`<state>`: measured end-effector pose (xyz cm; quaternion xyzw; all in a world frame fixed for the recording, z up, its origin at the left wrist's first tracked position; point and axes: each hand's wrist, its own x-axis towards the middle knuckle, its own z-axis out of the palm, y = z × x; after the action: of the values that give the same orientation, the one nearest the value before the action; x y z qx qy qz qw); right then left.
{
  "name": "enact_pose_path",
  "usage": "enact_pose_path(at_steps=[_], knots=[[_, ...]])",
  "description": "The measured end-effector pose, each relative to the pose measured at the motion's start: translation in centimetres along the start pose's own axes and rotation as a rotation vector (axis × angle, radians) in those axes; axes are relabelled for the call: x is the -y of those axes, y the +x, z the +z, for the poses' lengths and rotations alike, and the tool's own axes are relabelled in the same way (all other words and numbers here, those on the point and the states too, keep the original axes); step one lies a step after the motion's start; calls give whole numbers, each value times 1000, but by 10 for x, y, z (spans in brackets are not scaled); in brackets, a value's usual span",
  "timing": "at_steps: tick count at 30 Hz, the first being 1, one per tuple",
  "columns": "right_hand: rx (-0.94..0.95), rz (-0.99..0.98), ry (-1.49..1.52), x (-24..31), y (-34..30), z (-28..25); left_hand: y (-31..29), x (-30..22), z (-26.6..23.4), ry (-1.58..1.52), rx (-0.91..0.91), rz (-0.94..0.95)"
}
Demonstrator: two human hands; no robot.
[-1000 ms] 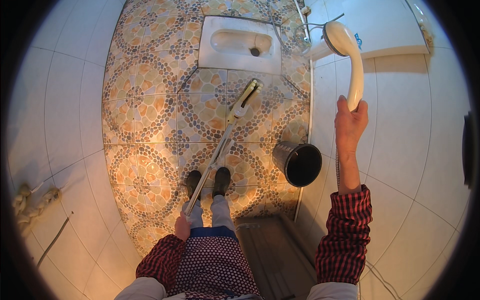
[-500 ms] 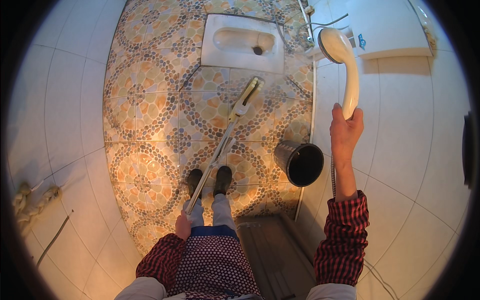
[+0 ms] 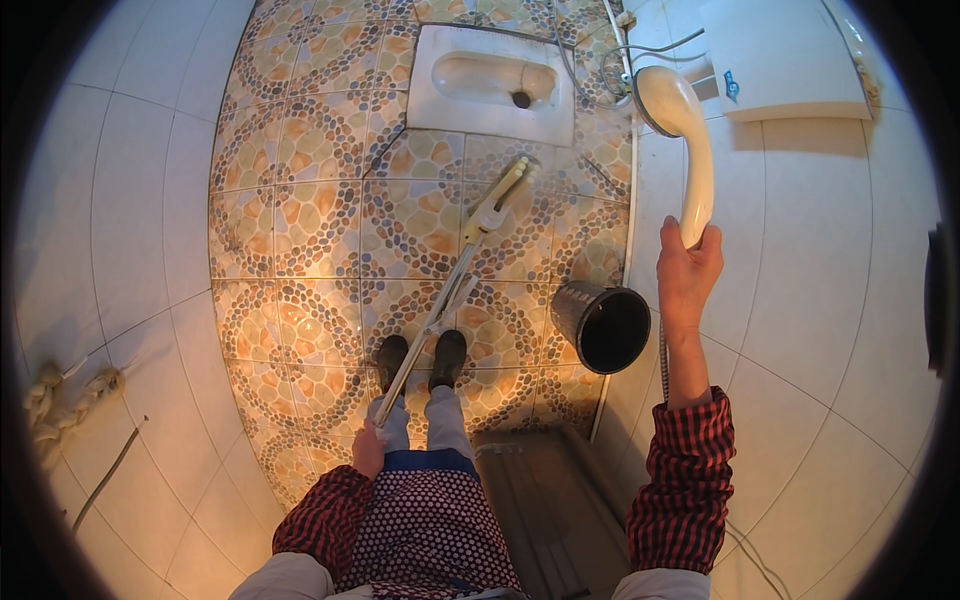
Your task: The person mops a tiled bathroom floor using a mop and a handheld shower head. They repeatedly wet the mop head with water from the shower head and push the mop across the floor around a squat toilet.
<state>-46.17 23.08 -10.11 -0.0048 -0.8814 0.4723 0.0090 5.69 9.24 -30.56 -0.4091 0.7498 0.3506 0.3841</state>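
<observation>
My right hand (image 3: 690,275) is raised on the right, its fingers wrapped round the handle of a cream shower head (image 3: 694,165). The round face of the shower head is tilted to the left, toward the floor, and a hose runs down behind my forearm. Near my lap, my left hand (image 3: 369,450) grips the upper end of a sponge mop (image 3: 455,280). Its pale pole slants away past my feet, and the mop head (image 3: 505,193) rests on the tiled floor just short of the squat toilet (image 3: 470,128). Whether water leaves the shower head cannot be made out clearly.
A black bin (image 3: 575,315) lies tilted or leans by the right wall. Pebble-patterned tiles (image 3: 310,235) cover the floor. A white cabinet (image 3: 790,60) hangs at the upper right. Beside my legs is a brown panel-like surface (image 3: 530,500). Mop-like strands (image 3: 95,400) hang at the left wall.
My right hand and the shower head have shifted slightly left and nearer to me. The mop stays in almost the same place; the whole view has moved a little.
</observation>
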Motion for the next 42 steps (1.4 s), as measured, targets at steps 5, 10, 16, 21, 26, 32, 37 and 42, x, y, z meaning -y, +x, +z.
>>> enact_pose_path(at_steps=[5,10,16,21,26,32,37,42], knots=[[22,31,2,0,-6,3,-1,-1,-1,12,9,1],[30,32,-6,-4,-12,7,-4,-12,-7,-10,15,-41],[-25,9,-39,-4,-12,7,-4,-8,-6,-11,-16,-6],[-120,-42,29,-15,3,-1,-2,-7,-2,-3,-21,-26],[-137,-35,54,-15,6,-6,-2,-7,-2,11,-6,-43],[-139,-40,28,-21,3,-5,-3,-7,-2,-2,-1,-34],[-159,-53,20,-24,4,-4,-4,-11,-4,2,12,-36],[-177,-97,-38,-23,5,-6,-5,-13,-7,-11,20,-43]])
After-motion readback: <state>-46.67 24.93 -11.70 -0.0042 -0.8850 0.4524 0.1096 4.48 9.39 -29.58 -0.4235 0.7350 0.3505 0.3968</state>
